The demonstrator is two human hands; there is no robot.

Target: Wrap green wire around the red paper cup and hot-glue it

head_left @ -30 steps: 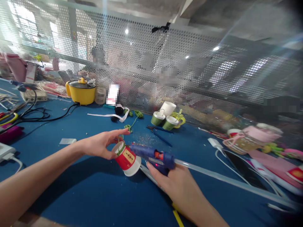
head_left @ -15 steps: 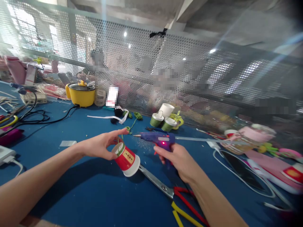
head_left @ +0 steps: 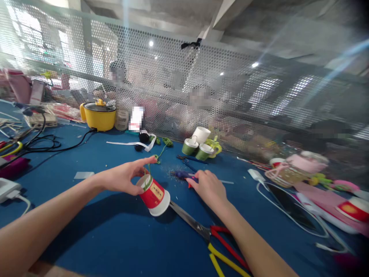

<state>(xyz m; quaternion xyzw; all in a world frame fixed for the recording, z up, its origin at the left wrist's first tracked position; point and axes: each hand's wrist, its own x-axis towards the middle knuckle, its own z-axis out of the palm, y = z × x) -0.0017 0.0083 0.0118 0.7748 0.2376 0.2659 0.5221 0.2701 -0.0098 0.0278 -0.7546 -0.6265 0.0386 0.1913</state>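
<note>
Setting: blue tabletop [head_left: 100,231], closed at the back by a perforated metal screen [head_left: 230,77]. All places below are given from the cup.

- Cup [head_left: 152,194]: red paper, white rim, lying tilted in the middle of the tabletop with its base up and toward you. A loop of green cord [head_left: 147,177] sits on the base.
- Your left hand [head_left: 121,179]: at the cup's left, thumb and fingers pinching its base and keeping it tilted, index finger stretched over the top.
- Glue gun [head_left: 181,175]: blue, now lying on the tabletop just beyond the cup and to its right. A second ago its nozzle was at the cup's base; half a second ago it was lifted clear.
- Your right hand [head_left: 209,188]: right of the cup, lying over the gun's handle. Whether the fingers grip or have let go cannot be told.
- Scissors [head_left: 201,229]: blades touching the cup's rim, handles near right.
- Pot [head_left: 98,114]: yellow, far left of the cup.
- Green cups [head_left: 197,148]: well beyond the cup, to the right.
</note>
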